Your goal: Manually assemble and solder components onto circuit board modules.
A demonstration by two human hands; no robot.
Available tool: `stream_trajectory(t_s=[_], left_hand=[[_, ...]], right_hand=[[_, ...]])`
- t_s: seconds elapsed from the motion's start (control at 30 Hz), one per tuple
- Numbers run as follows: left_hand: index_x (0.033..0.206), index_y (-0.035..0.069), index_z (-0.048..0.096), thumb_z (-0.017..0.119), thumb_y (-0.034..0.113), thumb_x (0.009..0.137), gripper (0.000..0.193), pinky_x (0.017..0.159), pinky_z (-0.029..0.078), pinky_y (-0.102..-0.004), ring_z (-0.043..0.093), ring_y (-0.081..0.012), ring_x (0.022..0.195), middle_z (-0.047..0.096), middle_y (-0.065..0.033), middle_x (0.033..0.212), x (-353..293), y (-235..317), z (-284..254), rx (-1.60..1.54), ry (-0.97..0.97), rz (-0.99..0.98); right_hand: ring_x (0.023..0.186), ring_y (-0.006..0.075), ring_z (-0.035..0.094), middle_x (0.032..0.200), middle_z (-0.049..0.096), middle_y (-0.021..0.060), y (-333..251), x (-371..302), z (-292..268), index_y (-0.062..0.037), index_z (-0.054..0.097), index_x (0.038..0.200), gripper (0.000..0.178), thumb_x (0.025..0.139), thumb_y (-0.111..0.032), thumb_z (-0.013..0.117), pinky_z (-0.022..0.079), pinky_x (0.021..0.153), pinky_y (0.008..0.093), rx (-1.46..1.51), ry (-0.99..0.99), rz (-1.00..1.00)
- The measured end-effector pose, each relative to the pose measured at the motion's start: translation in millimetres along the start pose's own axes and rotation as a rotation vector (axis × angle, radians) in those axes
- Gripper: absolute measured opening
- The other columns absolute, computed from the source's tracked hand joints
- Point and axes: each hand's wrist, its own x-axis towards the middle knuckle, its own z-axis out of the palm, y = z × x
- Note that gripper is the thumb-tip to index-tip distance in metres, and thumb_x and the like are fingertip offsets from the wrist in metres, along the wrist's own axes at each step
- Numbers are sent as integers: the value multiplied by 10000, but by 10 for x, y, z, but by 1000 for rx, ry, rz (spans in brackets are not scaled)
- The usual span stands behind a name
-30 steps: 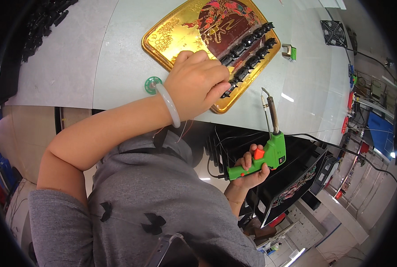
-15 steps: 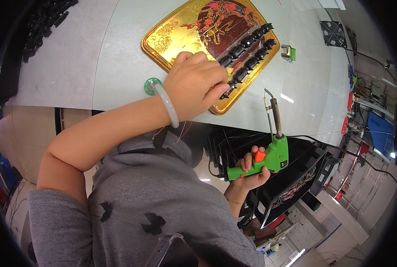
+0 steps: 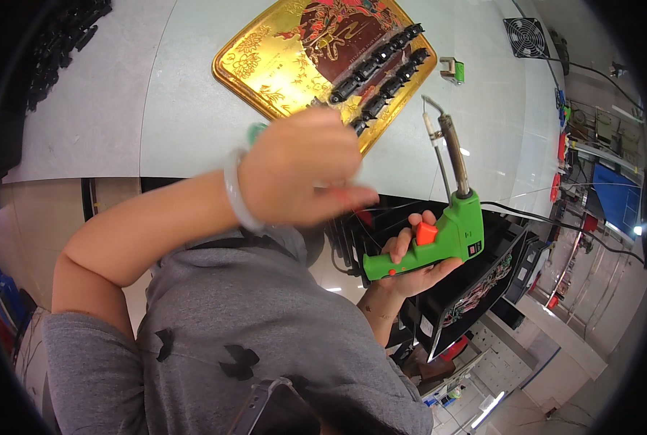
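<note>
My right hand is wrapped round the handle of a green soldering gun with an orange trigger. Its hot metal tip and thin solder feed tube point up toward the table. My left hand, with a pale bangle on the wrist, hovers over the table's near edge, smeared by motion. Its thumb sticks out to the right; whether the fingers hold anything is hidden. Just beyond it lies a gold tray with a dark red picture. Two rows of small black parts run across the tray's right side.
A green reel peeks out behind my left wrist. Right of the tray sits a small metal-and-green piece. A black fan stands at the far right. Black parts are heaped at the left. Below the table edge is a black bin with wires.
My left hand has drawn back from the black parts toward my body, its thumb now spread away. The soldering gun has shifted slightly right and up. The tray appears farther left and up.
</note>
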Motion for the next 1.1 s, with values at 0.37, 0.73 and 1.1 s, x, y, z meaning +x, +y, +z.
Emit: stream_trajectory(t_s=[0.37,0.73,1.1], left_hand=[[964,17,495,704,188,700,377,689,440,-300,549,-252,760,540,-118,838,28,591,568,-354,-184,-432],[1098,-9,473,608,194,695,470,764,462,-294,579,-211,861,595,-143,920,174,458,568,-1004,-422,-564],[1206,20,449,601,93,752,485,866,407,-267,498,-134,1020,539,-77,1109,102,367,619,-1254,-531,-622]], right_hand=[[1210,336,361,1329,337,206,160,186,651,-45,262,1339,952,739,-775,148,317,980,435,-423,223,-99],[1165,231,409,1273,409,102,89,-13,538,-67,290,1312,730,847,-629,260,337,969,382,-329,373,-30],[1072,158,454,1171,474,50,187,-25,694,-84,399,1243,489,925,-439,291,366,917,303,-254,332,-53]])
